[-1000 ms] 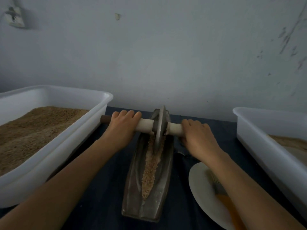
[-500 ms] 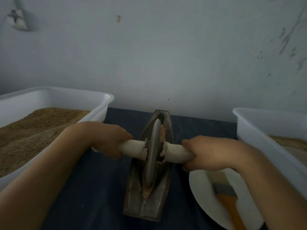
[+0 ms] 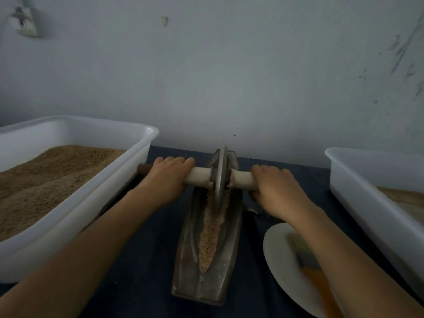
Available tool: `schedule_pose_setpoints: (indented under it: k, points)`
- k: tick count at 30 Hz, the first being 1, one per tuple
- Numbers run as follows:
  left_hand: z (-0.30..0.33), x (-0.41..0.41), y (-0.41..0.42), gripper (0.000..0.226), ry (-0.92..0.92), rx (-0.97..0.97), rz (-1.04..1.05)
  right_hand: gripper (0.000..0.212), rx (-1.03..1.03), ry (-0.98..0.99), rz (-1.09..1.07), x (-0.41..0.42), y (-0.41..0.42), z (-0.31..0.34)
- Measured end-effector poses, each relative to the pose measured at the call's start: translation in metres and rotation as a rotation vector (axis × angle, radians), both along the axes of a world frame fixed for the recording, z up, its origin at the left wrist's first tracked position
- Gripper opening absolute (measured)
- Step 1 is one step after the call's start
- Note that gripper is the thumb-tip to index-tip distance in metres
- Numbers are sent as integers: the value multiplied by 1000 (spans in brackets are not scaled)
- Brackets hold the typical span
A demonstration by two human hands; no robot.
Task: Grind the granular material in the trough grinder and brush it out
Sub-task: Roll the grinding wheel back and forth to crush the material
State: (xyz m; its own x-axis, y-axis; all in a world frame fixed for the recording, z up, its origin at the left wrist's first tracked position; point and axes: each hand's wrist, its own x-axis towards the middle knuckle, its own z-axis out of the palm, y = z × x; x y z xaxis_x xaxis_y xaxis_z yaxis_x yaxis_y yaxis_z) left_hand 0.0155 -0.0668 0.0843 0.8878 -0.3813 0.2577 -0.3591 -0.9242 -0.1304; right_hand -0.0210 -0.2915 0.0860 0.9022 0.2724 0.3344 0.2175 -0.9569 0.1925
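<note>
Workshop: trough grinder [image 3: 207, 244], grain tubs [image 3: 75, 134]

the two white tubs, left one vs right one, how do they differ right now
The left tub is heaped with brown granular material almost to its rim; the right tub shows only a low, paler layer. The left tub lies mostly in view, with the left forearm crossing its near corner; the right tub is cut off by the frame edge. Both are white rectangular plastic tubs flanking the trough grinder.

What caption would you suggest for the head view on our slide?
Both hands, left hand and right hand, grip the grinding wheel axle at the trough grinder's far end.
</note>
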Motion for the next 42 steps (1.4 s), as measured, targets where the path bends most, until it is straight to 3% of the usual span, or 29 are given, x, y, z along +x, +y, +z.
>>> schedule_pose_setpoints:
  k: [3, 6, 13, 17, 24, 27, 31, 34, 38, 42]
  points:
    - [-5, 3, -1, 32, -72, -41, -11, 21, -6, -54, -14, 4, 0, -6]
    - [2, 1, 2, 32, 12, -13, -27, 18, 0, 8, 10, 0, -1, -1]
    - [31, -26, 7, 41, 449, 96, -33, 18, 65, 554, 12, -29, 6, 31]
    - [43, -38, 13, 41, 623, 141, -70, 25, 64, 707, 34, -46, 9, 45]
    - [36, -28, 12, 45, 583, 87, -53, 21, 90, 639, 25, -36, 8, 40]
    - [25, -14, 8, 40, 421, 26, -41, 20, 95, 485, 6, -22, 5, 28]
    - [5, 0, 2, 31, 49, -1, -36, 20, 11, 75, -7, -2, 0, 3]
    - [-2, 2, 0, 30, -74, -29, -42, 20, -26, -43, -19, 4, -1, -5]
    - [3, -1, 3, 32, 13, -10, -52, 18, -22, 6, 4, 0, -1, -2]
    - [20, -14, 6, 38, 312, 18, -46, 21, 42, 313, 10, -17, 3, 15]
